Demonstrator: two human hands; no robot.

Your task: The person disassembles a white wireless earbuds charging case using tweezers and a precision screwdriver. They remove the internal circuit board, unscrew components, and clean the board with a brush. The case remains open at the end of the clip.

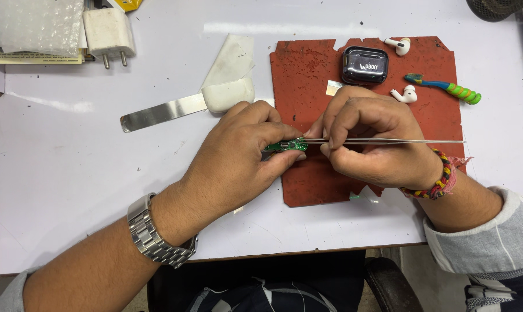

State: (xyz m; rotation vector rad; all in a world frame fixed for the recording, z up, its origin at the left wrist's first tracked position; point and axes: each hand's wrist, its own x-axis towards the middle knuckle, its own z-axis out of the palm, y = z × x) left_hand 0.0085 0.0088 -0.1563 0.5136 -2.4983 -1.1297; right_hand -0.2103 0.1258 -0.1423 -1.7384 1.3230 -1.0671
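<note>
Near the middle of the frame, the left hand [238,156] pinches a small green circuit board [287,145] between thumb and fingers, at the left edge of a rough, torn red mat [307,75]. The right hand [371,141] is closed around thin steel tweezers [388,140], whose tips meet the board. On the mat in the upper right lie a glossy black case [364,65], two white earbuds [399,45] and a green-handled brush [446,86]. At upper left sit a white plug adapter [108,32], a flat metal blade [157,112] and a smooth white shell [229,95] on the white table [70,173].
</note>
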